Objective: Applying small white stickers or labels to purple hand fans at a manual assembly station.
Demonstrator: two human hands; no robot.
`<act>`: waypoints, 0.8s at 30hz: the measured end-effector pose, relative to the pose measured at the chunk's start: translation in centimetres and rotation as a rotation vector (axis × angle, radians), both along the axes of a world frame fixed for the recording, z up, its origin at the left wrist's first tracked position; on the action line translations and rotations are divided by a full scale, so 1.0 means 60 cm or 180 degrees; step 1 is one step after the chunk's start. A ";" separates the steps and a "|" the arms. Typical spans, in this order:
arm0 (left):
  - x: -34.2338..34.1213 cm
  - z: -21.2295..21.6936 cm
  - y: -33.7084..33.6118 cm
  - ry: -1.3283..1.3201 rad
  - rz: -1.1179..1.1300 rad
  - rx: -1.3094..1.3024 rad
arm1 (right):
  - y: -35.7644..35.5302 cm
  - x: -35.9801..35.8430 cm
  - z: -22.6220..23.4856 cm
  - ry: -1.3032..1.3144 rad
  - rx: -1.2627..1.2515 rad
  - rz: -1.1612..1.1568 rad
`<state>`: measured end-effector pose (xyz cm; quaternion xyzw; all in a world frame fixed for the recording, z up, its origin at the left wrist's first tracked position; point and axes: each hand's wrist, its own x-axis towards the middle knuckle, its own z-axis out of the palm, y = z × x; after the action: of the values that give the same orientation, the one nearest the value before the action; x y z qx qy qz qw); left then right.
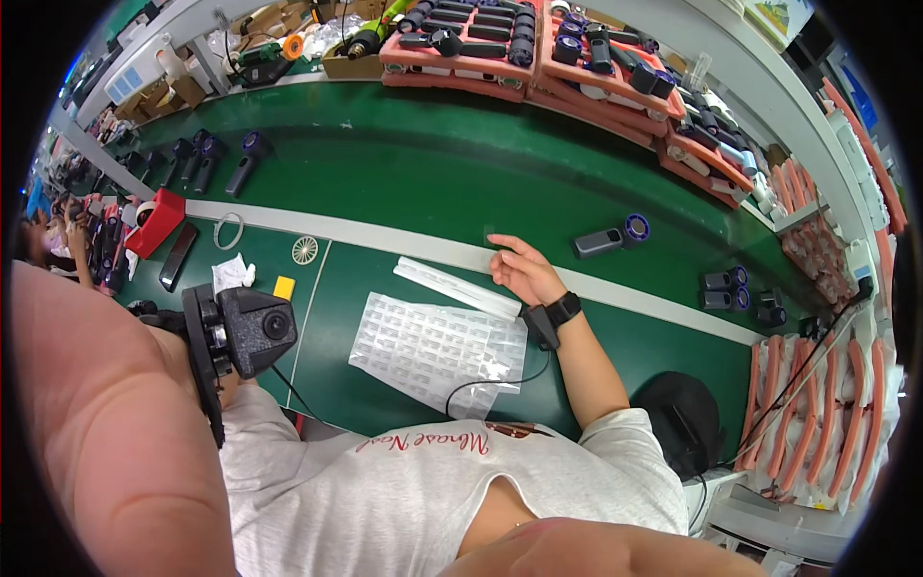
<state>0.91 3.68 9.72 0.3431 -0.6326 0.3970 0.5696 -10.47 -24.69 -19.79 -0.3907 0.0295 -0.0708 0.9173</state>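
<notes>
My left hand (pixel 125 433) is raised very close to the camera and fills the left side, large and blurred; its fingers are out of the picture. A black camera box (pixel 260 330) is strapped at that wrist. Over the far edge of the bench, my right hand (pixel 524 267) is open, index finger stretched out. A small, faint clear patch shows at its fingertip; I cannot make out what it is. Below that hand lie a rolled white strip (pixel 457 287) and a clear sheet of pale stickers (pixel 423 341). A black band (pixel 563 308) circles my right wrist.
Dark hair-dryer-like devices with purple rings stand on the green belt, one (pixel 601 242) right of my hand. Pink foam trays (pixel 461 79) of similar parts stack behind. A red tape dispenser (pixel 157 221), yellow block (pixel 284 288) and white ring (pixel 229 231) lie left. A cable crosses the sheet.
</notes>
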 end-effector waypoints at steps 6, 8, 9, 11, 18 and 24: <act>-0.019 -0.001 0.015 0.0103 -0.0061 0.0233 | 0.014 -0.016 0.004 0.0078 -0.0050 -0.0083; -0.014 0.008 0.011 -0.0045 -0.0042 0.0209 | 0.004 0.003 0.011 -0.0046 -0.0121 -0.0054; -0.012 0.013 0.010 -0.0122 -0.0035 0.0198 | 0.005 0.009 0.013 -0.0052 -0.0105 -0.0008; -0.016 0.006 0.004 -0.0153 -0.0102 0.0218 | 0.012 -0.007 0.004 0.0061 -0.0028 0.0012; -0.062 -0.014 -0.058 -0.0670 0.0110 0.1936 | 0.006 -0.017 0.006 0.0073 -0.0041 -0.0095; -0.136 -0.006 -0.079 -0.0426 0.0956 0.1747 | 0.008 -0.004 0.007 0.0086 -0.0053 -0.0049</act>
<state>-7.27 -1.05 9.37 0.5467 -0.6944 0.3129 0.3480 -10.72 -24.24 -19.38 -0.3989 0.0444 -0.0728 0.9130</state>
